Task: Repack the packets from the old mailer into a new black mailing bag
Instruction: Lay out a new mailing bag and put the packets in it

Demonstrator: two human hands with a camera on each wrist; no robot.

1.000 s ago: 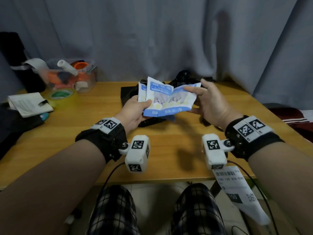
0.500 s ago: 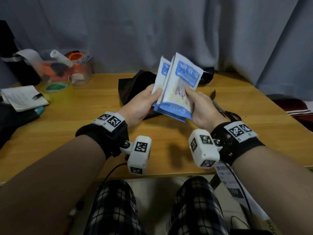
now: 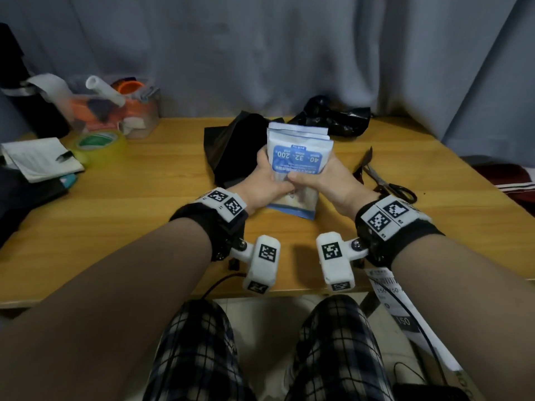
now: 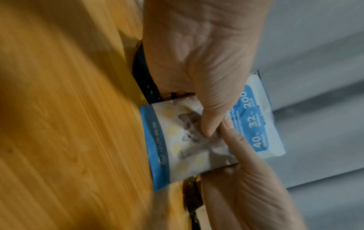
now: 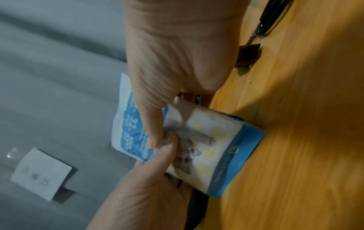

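A stack of blue-and-white packets [image 3: 298, 157] with a kitten picture stands on its lower edge on the wooden table [image 3: 130, 215]. My left hand [image 3: 267, 183] grips its left side and my right hand [image 3: 321, 180] grips its right side, thumbs meeting on the front. Both wrist views show the packets [image 4: 199, 140] [image 5: 201, 144] pinched between the two hands, bottom edge touching the wood. Just behind the stack lies a flat black mailing bag [image 3: 231, 149]. A crumpled black mailer [image 3: 330, 117] sits at the back.
Scissors [image 3: 388, 183] lie to the right of my right hand. At back left are a clear tub of supplies [image 3: 115, 111], a green tape roll [image 3: 98, 143] and a notepad [image 3: 37, 157]. A white shipping label [image 3: 405, 311] hangs off the front edge.
The packets were fanned out flat in the air, then turned upright. Now both hands have squared them into one stack and lowered it onto the table.
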